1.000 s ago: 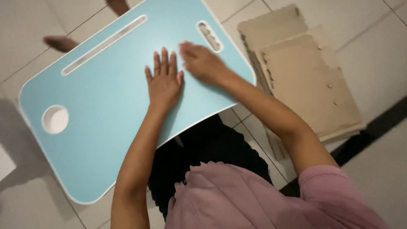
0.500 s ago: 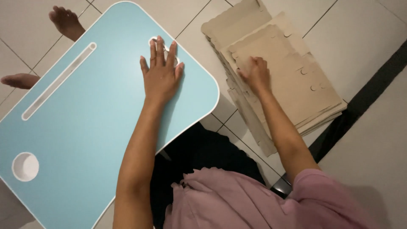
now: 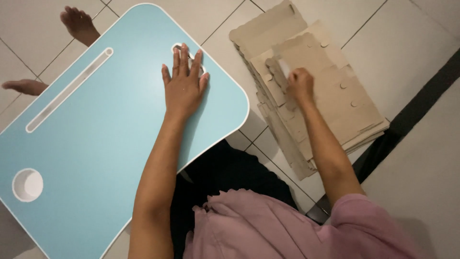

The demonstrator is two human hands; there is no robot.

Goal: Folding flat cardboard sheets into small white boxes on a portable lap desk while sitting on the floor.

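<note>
My left hand [image 3: 183, 85] lies flat with fingers spread on a light blue lap table [image 3: 96, 144], near its far right corner, partly covering a small oval cut-out. My right hand [image 3: 300, 86] reaches right to a stack of flat brown cardboard cut-outs [image 3: 335, 100] on the tiled floor. Its fingers are curled on the edge of the top cardboard piece [image 3: 278, 72], which is lifted slightly.
The table has a long slot [image 3: 67, 91] along its far side and a round cup hole [image 3: 28, 184] at the near left. My bare feet [image 3: 79, 25] show beyond the table. A dark strip [image 3: 412, 110] crosses the floor on the right.
My right hand left the table top and moved right onto the cardboard stack, then curled on the top piece. My left hand stayed flat on the table. The view shifted.
</note>
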